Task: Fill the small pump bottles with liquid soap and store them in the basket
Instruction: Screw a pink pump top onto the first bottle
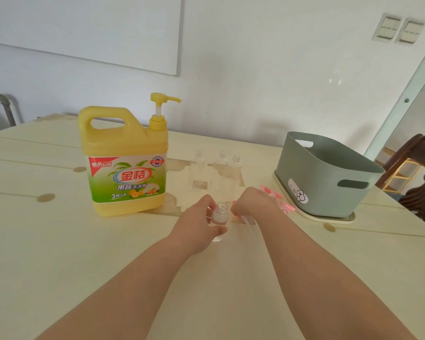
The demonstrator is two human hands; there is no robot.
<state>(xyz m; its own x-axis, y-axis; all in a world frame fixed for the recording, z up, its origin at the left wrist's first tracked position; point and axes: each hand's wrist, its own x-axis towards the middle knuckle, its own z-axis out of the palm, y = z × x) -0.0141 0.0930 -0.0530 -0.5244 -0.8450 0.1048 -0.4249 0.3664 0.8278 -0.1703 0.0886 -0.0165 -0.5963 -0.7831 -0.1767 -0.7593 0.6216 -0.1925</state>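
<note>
Head view: left grip is curled round a small clear bottle, upright with its neck open. I cannot tell whether it rests on the counter. Right grip is just beside it, pinching a pump whose dip tube trails downward. Three more open bottles stand behind. Loose pink pumps lie near the green basket. The yellow soap jug is off to the left.

Risks, my read:
- The held bottle looks empty, so capping it now would skip the fill.
- The tube could miss the narrow neck.
- A reach toward the jug could topple the light empties.
</note>
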